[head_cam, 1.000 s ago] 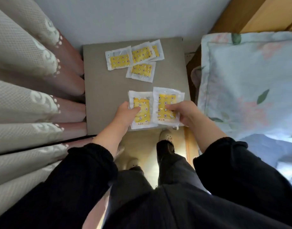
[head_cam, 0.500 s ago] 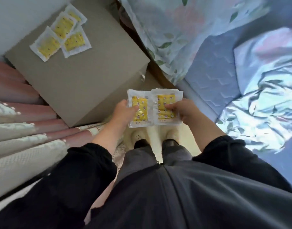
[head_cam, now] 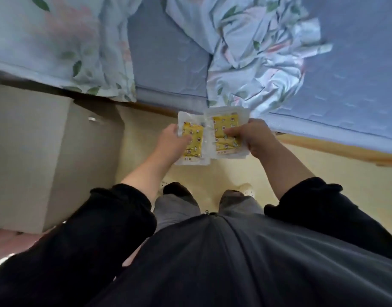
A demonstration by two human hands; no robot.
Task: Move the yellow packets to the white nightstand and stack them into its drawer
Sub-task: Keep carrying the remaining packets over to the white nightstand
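Observation:
Each hand carries a yellow packet in a clear white-edged wrapper, side by side in front of me above the floor. My left hand (head_cam: 171, 140) pinches the left packet (head_cam: 193, 144) at its left edge. My right hand (head_cam: 250, 135) grips the right packet (head_cam: 226, 129) with its fingers curled over the right side. The two packets overlap slightly in the middle. The white nightstand and its drawer are out of view, as are the other packets.
A grey cabinet (head_cam: 35, 156) stands at the left, its top at about hand height. The bed (head_cam: 323, 74) with a blue mattress cover and a rumpled floral quilt (head_cam: 257, 52) runs across the top. Its wooden rail (head_cam: 334, 149) borders the yellow floor (head_cam: 301, 169) where my feet stand.
I lifted both packets off the grey cabinet and turned right towards the bed. The cabinet has slid to the left edge, and the packets lying on it have left the view.

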